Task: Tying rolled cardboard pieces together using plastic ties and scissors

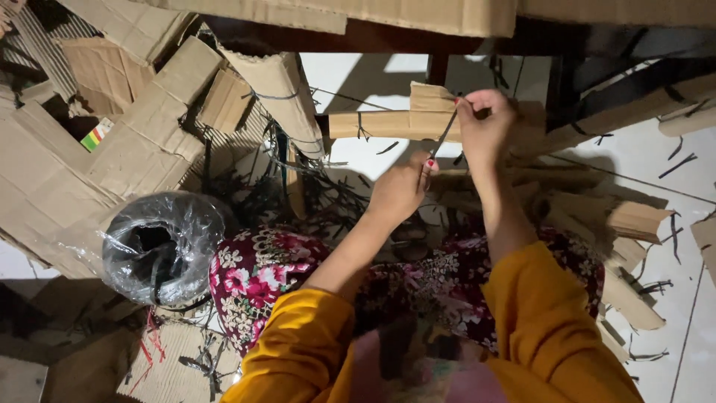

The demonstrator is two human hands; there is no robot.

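Observation:
My left hand (403,185) and my right hand (485,128) each pinch one end of a thin dark strap (444,134) stretched taut between them. The right hand is higher, at the edge of a folded bundle of brown cardboard strips (388,123) bound with dark strap. The left hand is lower, above my lap. Both arms wear yellow sleeves, and a flowered red cloth (261,272) covers my legs.
A black roll wrapped in clear plastic (160,246) sits at my left. Flattened cardboard sheets (89,149) pile up at the left and top. Several bound cardboard bundles (634,220) and loose strap scraps (298,194) lie on the white floor (649,160).

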